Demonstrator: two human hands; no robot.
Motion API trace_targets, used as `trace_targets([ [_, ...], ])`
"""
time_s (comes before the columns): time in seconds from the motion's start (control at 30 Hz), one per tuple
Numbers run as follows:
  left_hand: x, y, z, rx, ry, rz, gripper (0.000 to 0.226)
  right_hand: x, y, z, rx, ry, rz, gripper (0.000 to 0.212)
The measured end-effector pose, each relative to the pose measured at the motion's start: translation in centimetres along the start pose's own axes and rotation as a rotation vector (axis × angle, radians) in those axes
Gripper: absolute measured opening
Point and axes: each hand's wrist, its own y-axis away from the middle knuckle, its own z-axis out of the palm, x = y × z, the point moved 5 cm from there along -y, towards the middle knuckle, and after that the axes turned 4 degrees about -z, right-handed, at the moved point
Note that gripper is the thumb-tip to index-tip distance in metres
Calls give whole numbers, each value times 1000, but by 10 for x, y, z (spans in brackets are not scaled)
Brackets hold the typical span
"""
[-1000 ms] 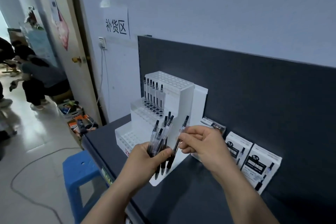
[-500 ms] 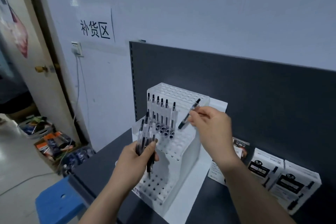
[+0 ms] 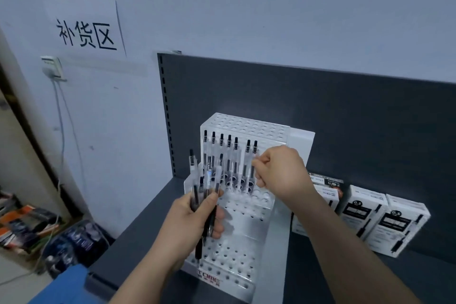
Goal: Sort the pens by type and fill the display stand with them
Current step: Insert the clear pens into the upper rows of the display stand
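The left hand [image 3: 190, 227] grips a bundle of clear black-tipped pens [image 3: 193, 173]. The right hand [image 3: 281, 173] pinches an upright pen [image 3: 255, 149] standing in the white tiered plastic stand [image 3: 241, 237].

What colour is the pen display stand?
The display stand is white, dotted with rows of round holes, clearest in the head view.

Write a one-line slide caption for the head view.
Right hand pinches a pen in the white stand while the left hand grips a bundle of pens; boxes stand alongside.
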Motion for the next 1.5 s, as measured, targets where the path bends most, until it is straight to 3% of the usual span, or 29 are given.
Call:
trace_targets([
  [0.17, 2, 1, 1, -101, 2, 36, 20, -2, 25, -7, 68, -117, 91, 36],
  [0.33, 2, 1, 8, -148, -48, 44, 19, -20, 53, 0, -33, -575, 90, 15],
  [0.5, 2, 1, 13, -122, -88, 56, 19, -12, 56, 2, -61, -715, 139, 16],
  [0.6, -2, 0, 7, -88, -78, 33, 20, -3, 55, -16, 22, -778, 129, 12],
  [0.73, -6, -2, -2, -35, -171, 24, 32, 7, 51, -54, 300, -628, 82, 7],
  [0.8, -8, -2, -2, -19, -194, 16, 35, 7, 48, -62, 394, -401, 39, 21],
  [0.9, -8, -4, -3, -15, -208, 26, 27, 3, 41, -57, 396, -251, -36, 27],
  [1.07, -3, -4, -4, -36, -171, 93, 32, -8, 35, -66, 458, -150, -125, 27],
  [1.13, -1, -3, -5, -35, -125, 113, 26, -10, 31, -67, 444, -97, -122, 27],
  [1.33, -2, -5, -7, -13, -58, 108, 22, -9, 22, -27, 178, 35, -2, 25],
  [1.5, -2, -7, -7, -1, -56, 103, 26, -7, 22, -21, 183, 35, 34, 23],
])
